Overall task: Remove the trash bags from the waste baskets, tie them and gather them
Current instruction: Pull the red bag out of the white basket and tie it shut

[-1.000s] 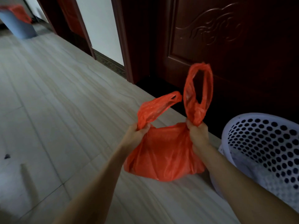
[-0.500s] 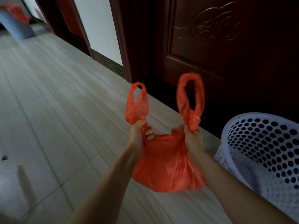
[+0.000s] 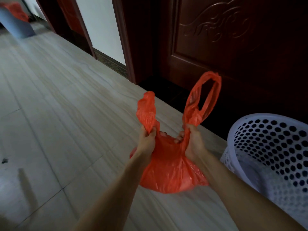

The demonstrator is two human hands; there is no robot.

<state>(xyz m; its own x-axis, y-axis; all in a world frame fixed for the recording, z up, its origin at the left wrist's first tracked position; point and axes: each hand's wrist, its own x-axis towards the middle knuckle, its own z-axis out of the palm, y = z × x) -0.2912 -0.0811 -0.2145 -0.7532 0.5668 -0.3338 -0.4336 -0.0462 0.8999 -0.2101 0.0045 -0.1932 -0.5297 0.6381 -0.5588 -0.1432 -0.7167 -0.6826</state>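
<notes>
An orange-red trash bag [image 3: 168,170] hangs between my two hands above the floor. My left hand [image 3: 147,141] grips the base of the bag's left handle, which sticks up crumpled. My right hand [image 3: 193,144] grips the base of the right handle, whose open loop stands up in front of the dark door. A white perforated waste basket [image 3: 273,147] stands at the right, with no bag visible in it. Far off at the top left, a grey waste basket [image 3: 15,25] holds another orange-red bag [image 3: 18,10].
A dark carved wooden door [image 3: 233,47] and its frame fill the wall ahead. The pale tiled floor [image 3: 58,105] stretches left towards the grey basket. A small dark speck [image 3: 4,160] lies on the floor at the left.
My hands have come closer together over the bag's mouth. The left handle, earlier a stretched loop, now stands bunched above my left fist.
</notes>
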